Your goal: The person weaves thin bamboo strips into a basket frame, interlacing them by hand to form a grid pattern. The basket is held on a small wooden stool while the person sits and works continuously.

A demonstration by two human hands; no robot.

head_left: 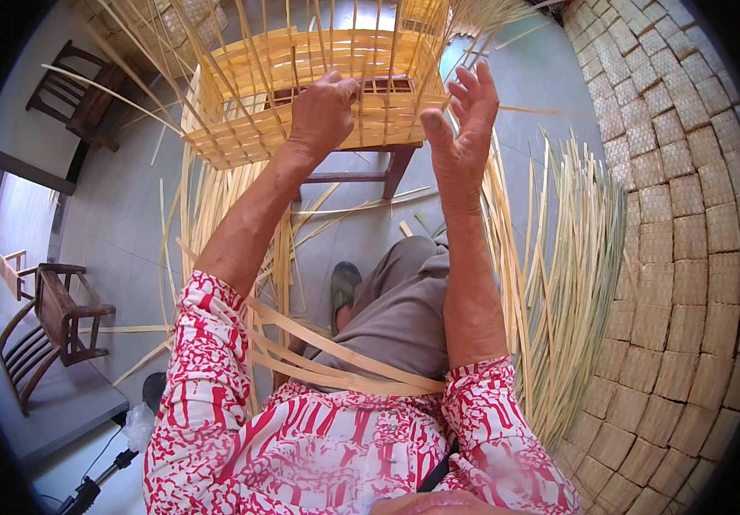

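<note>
A partly woven yellow bamboo basket point(241, 137) with long upright stakes rests on a dark wooden stool point(391, 172). My left hand point(318, 112) is at its near wall, fingers curled in a pinch among the stakes; what is between the fingertips is hidden. My right hand point(464, 129) is raised beside the basket's right end, palm turned inward, thumb and fingers spread, holding nothing. Several loose pale strips point(361, 369) lie across my lap below my arms.
Piles of long split strips point(558, 292) lie on the grey floor point(138, 240) to either side. Stacked woven pieces point(670, 257) line the right. Wooden chairs point(69, 313) stand at the left, another chair point(82, 94) at the upper left. A black metal stand point(99, 476) is at the lower left.
</note>
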